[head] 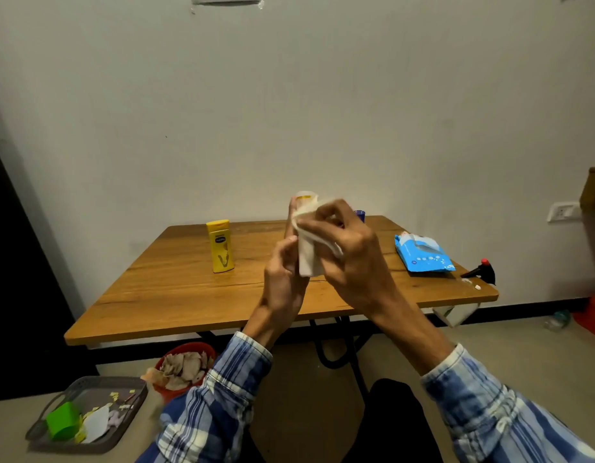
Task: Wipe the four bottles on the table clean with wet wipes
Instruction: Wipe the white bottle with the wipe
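While its lower part is gripped by the curled left hand (pixel 282 279), a pale bottle (pixel 304 196) is held upright above the table (pixel 175 295), and a white wet wipe (pixel 307 259) is clasped round it by the right hand (pixel 349 252). Only its cream, orange-banded top is seen. A yellow bottle (pixel 220 245) is stood well to the left.

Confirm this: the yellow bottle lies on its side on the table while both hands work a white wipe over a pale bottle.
Wrong on one point: in the head view the yellow bottle stands upright on the table, not on its side. The rest holds: the left hand grips the pale bottle, and the right hand holds the white wipe against it.
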The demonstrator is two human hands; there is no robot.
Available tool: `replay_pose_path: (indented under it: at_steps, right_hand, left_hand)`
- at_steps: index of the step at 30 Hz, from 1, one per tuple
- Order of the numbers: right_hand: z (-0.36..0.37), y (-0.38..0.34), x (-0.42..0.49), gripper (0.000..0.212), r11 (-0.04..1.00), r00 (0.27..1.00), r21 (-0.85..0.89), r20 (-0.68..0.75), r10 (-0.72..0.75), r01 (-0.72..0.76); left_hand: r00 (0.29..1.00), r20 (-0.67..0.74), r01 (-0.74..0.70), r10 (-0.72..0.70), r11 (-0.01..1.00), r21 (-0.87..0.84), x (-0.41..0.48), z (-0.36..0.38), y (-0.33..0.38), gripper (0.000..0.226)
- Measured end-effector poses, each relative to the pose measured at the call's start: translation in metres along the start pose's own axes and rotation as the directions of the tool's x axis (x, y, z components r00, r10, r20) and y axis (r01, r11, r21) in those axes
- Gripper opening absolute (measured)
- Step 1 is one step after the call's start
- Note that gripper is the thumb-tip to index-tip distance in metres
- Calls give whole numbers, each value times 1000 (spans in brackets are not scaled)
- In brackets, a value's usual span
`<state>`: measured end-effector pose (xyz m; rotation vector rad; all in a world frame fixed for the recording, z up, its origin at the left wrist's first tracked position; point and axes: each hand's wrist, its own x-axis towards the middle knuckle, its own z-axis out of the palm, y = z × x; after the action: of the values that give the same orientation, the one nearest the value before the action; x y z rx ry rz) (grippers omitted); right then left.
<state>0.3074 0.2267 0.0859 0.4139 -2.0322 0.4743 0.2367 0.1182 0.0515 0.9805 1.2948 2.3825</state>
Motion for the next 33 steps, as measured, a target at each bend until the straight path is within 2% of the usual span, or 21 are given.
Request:
replay_pose_path:
  at_steps: [3, 6, 11, 13, 15, 17, 18, 20, 22, 24, 26, 28, 31, 33]
  right_hand:
    - [6, 5, -27, 42, 997, 998, 72, 66, -14, 9]
    - [6, 8, -38, 39, 995, 987, 85, 149, -64, 52]
    - [2, 6, -9, 30, 995, 994, 58, -60, 88, -85]
    - [6, -2, -12, 34, 999, 999, 19, -10, 44, -44]
    - [11, -4, -27, 33, 997, 994, -19, 87, -70, 72]
    - [13, 1, -38, 30, 991, 984, -6, 127, -128, 130]
    - [13, 4, -38, 29, 995, 990, 17, 94, -102, 101]
    - [13, 9, -33, 30, 995, 998, 85, -37, 46, -43]
    - [12, 9, -21, 31, 974, 962, 132, -175, 207, -186]
    - [12, 7, -10, 28, 956, 926, 151, -251, 282, -251]
    - [14, 5, -8, 29, 949, 916, 164, -263, 304, -268]
    - [18, 0, -15, 33, 961, 941, 140, -212, 265, -239]
    - [24, -5, -38, 37, 990, 986, 79, -114, 123, -114]
    - [27, -5, -48, 37, 996, 987, 60, -141, 79, -71]
  left_hand:
    - [997, -1, 74, -76, 981, -177, 3, -9, 5, 51]
    - [990, -20, 132, -139, 971, -198, 6, -11, 7, 52]
    - [988, -33, 146, -149, 986, -75, 3, -1, 3, 49]
    - [985, -36, 160, -166, 978, -135, 1, -1, 8, 45]
    - [983, -41, 166, -178, 963, -215, 1, -5, 15, 42]
    - [978, -72, 170, -195, 950, -263, 2, -8, 18, 48]
    - [973, -80, 186, -217, 940, -285, 3, -6, 18, 53]
    - [967, -103, 195, -231, 940, -280, 4, -2, 13, 60]
    - [968, -125, 183, -216, 955, -232, 5, 2, 9, 59]
    - [967, -140, 182, -214, 960, -211, 5, 5, 7, 55]
    - [965, -146, 181, -219, 955, -236, 5, 5, 8, 52]
    - [960, -162, 173, -229, 939, -297, 6, 1, 11, 54]
    - [955, -148, 183, -257, 902, -391, 8, -1, 18, 63]
    - [945, -142, 194, -295, 854, -482, 8, 0, 22, 65]
